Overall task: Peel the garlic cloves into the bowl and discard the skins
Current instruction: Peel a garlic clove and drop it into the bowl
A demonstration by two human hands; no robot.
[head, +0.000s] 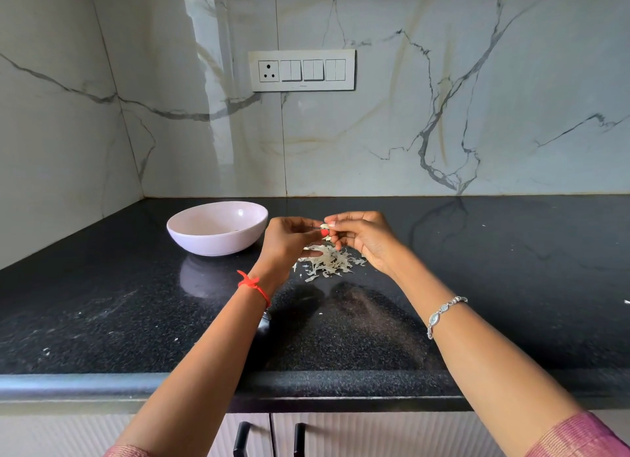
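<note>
Left hand [289, 240], right hand [366, 242] both pinching garlic clove [324, 226]. I judge it light, firm, slippery; skin papery, so pinch tip. Bowl [218, 246] at 9 o'clock.

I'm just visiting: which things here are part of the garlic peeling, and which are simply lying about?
Part of the job:
- garlic clove, pinched between the left hand and the right hand
- bowl, left of the hands
- pile of skins on the counter below the hands

Just there:
- switch panel on the wall
- cabinet handles under the counter
</note>
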